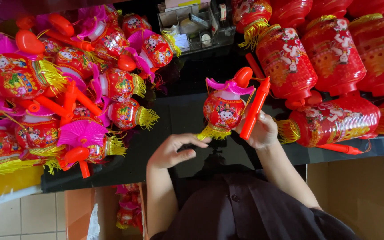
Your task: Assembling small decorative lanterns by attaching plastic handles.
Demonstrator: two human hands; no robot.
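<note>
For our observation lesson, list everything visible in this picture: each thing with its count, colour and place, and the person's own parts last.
Held lantern: one, red with pink top and gold fringe, centre, above the black table.
Orange handle stick: one, in the right hand.
Small lantern pile: many, red, pink and gold, left of table.
Large lanterns: several, red with gold fringe, right of table.
Organiser tray: one, clear, top centre.
Cardboard boxes: two, brown, on the floor; the left one holds lanterns.
Left hand: open, fingertips at the held lantern's fringe.
Right hand: gripping the stick.
</note>
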